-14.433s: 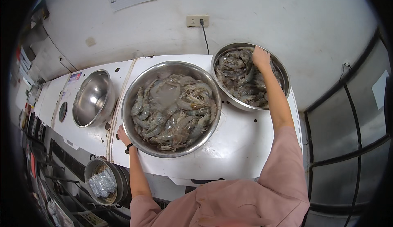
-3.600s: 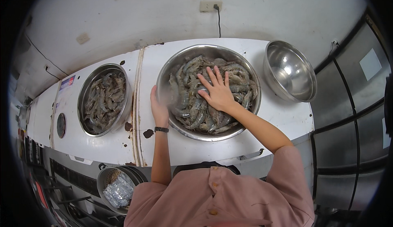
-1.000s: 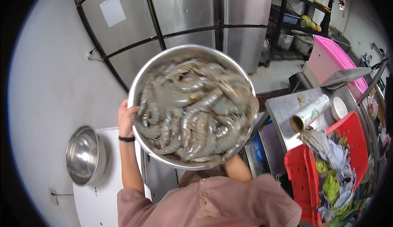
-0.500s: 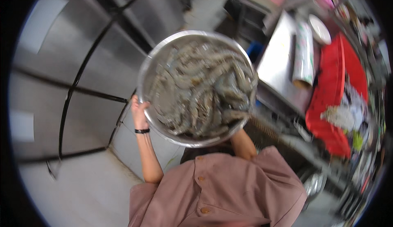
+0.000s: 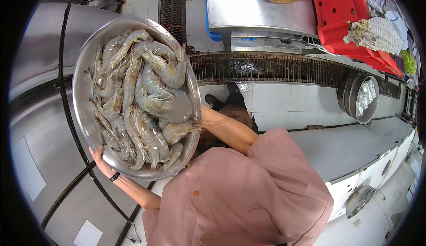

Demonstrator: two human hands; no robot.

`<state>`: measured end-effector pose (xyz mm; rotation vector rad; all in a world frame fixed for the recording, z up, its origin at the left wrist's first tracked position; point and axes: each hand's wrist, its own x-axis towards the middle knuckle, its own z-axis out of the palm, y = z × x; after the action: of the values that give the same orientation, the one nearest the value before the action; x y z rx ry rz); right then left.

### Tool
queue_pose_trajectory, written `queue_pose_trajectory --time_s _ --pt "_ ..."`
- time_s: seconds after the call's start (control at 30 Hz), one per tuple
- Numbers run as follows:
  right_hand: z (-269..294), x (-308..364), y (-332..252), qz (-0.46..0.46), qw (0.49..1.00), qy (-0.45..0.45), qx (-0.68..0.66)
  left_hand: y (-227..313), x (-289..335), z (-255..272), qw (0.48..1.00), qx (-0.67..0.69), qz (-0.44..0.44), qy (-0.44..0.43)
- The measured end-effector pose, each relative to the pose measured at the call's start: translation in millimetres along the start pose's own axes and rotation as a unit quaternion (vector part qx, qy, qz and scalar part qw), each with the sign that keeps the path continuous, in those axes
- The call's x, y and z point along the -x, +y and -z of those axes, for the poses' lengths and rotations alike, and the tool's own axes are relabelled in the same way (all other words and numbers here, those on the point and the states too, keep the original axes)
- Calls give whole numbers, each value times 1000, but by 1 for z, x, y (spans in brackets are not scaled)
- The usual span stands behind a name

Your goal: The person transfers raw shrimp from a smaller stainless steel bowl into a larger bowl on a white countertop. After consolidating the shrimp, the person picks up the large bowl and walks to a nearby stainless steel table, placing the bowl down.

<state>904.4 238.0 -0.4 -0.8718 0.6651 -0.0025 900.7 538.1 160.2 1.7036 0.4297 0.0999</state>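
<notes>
Left hand [image 5: 103, 165] grips the rim of the steel bowl [image 5: 84, 113], heaped with raw prawns [image 5: 142, 108]; right hand is hidden behind it, grip unclear.

Grey, faintly banded raw prawns [image 5: 137, 108] heaped in a silver steel bowl [image 5: 82, 91]. Black wristband [image 5: 115, 177] just below the left hand [image 5: 103, 164]. Dusty-pink shirt [image 5: 239, 193]. Bright red crate [image 5: 350, 15] well beyond the right forearm. Pale grey floor tiles [image 5: 284, 102], dark drain grate [image 5: 266, 68].
</notes>
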Motion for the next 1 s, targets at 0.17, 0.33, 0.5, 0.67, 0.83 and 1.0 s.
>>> queue_pose_trajectory --time_s 0.17,0.33,0.5,0.67,0.83,1.0 --pt "0 5 5 2 1000 -1 0 -5 0 5 999 41 -15 -2" --pt "7 10 2 2 1000 -3 3 6 9 -12 998 58 -4 -6" --pt "22 17 14 -2 1000 -6 4 9 3 -18 994 85 -25 -68" --pt "31 24 38 27 999 31 2 -4 -15 -19 991 97 -20 -91" --pt "27 47 63 57 993 95 -41 -9 -54 -33 949 140 -55 -276" --pt "17 80 106 118 968 193 -107 -3 -100 -49 893 118 -101 -423"
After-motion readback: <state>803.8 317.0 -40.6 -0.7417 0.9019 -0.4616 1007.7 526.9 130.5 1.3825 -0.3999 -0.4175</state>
